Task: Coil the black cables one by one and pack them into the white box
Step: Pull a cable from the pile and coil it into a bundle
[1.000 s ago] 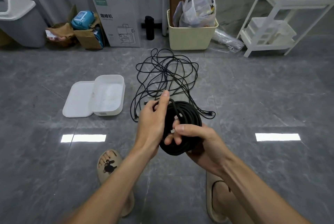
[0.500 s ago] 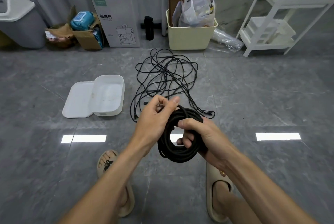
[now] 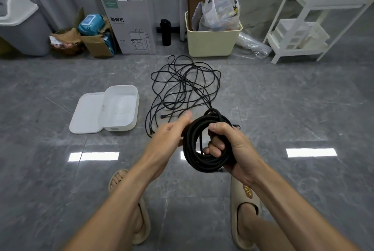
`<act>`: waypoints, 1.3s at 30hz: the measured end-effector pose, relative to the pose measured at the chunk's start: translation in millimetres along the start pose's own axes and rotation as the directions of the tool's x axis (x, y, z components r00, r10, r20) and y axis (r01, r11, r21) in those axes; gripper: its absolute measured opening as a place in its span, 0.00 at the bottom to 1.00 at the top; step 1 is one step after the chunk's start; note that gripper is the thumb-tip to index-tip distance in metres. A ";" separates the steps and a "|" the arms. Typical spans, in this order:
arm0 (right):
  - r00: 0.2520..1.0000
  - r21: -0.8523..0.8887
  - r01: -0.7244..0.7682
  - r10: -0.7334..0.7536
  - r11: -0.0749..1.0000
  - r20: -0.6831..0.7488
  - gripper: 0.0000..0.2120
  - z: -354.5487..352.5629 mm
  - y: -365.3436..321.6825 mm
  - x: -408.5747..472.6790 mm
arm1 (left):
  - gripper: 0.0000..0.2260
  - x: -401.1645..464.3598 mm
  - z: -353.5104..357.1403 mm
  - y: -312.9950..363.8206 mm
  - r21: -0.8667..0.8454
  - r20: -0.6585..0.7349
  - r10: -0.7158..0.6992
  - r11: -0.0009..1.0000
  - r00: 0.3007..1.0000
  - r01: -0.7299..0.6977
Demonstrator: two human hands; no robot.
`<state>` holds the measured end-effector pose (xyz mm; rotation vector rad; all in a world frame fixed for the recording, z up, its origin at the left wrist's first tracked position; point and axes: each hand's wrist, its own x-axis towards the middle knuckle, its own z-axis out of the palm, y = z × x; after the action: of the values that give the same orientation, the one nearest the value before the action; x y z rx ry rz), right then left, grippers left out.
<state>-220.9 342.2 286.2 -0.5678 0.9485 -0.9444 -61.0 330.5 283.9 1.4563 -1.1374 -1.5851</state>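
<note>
One coiled cable [image 3: 204, 145] is gripped in the right hand [image 3: 232, 145] and steadied by the left hand's [image 3: 172, 131] fingers, while the white box [image 3: 119, 107] sits unfilled and loose cables [image 3: 182, 86] await on the floor.

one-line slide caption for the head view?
Right hand grips a coiled black cable, left hand steadying it; loose cables and the open white box wait on the floor.

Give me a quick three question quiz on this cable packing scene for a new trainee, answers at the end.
1. True or false: the white box already holds a cable.
2. Which hand grips the coiled cable with fingers through its loop?
3. Where does the loose cable pile lie: A in the cream bin, B on the floor beyond the hands, C on the white shelf?

Key: 1 false; 2 the right hand; 3 B.
</note>
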 end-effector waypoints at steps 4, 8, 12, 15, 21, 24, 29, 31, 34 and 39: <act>1.000 -0.036 -0.012 0.011 0.999 -0.024 0.12 -3.1 -1.7 1.1 | 0.28 -0.9 -1.7 -4.2 -0.092 0.160 -0.005 0.996 0.987 0.020; 0.999 -0.158 0.001 -0.008 0.988 -0.046 0.13 -6.7 -3.2 1.2 | 0.33 3.1 1.3 -8.1 -0.040 0.099 -0.020 0.999 0.995 0.024; 0.999 -0.285 -0.021 0.008 0.958 -0.046 0.09 -7.2 -2.9 0.8 | 0.33 4.1 4.5 -8.2 -0.032 0.035 -0.068 0.997 0.997 0.069; 0.998 -0.309 -0.054 0.041 0.949 -0.048 0.11 -6.9 -4.1 1.4 | 0.31 2.3 3.2 -8.4 0.022 0.019 -0.084 0.996 0.996 0.084; 0.995 -0.327 -0.081 0.059 0.942 -0.078 0.11 -7.4 -4.5 1.9 | 0.21 2.0 6.7 -8.3 0.116 -0.013 -0.064 0.991 0.998 0.065; 0.996 -0.337 -0.078 0.055 0.938 -0.077 0.10 -8.9 -4.7 2.2 | 0.20 1.7 8.9 -8.8 0.160 -0.019 -0.008 0.987 1.000 0.011; 0.989 -0.293 -0.031 -0.012 0.956 -0.146 0.08 -10.1 -0.9 4.1 | 0.24 3.0 8.9 -10.6 0.173 -0.021 0.131 0.977 0.991 -0.125; 0.970 -0.280 -0.023 -0.046 0.960 -0.238 0.09 -12.6 1.9 7.3 | 0.21 0.9 10.8 -12.8 0.313 -0.090 0.295 0.915 0.951 -0.254; 0.943 -0.278 0.001 -0.094 0.960 -0.320 0.09 -13.5 3.8 9.6 | 0.12 -0.8 15.8 -20.2 0.610 -0.091 0.548 0.690 0.831 -0.388; 0.908 -0.329 0.064 -0.192 0.942 -0.373 0.05 -7.2 8.6 8.4 | 0.12 2.4 19.9 -30.7 0.771 -0.075 0.608 0.538 0.790 -0.341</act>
<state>-221.5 339.0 272.6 -0.7247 1.4616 -1.0615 -78.9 342.8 254.3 1.5824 -1.8751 -0.4265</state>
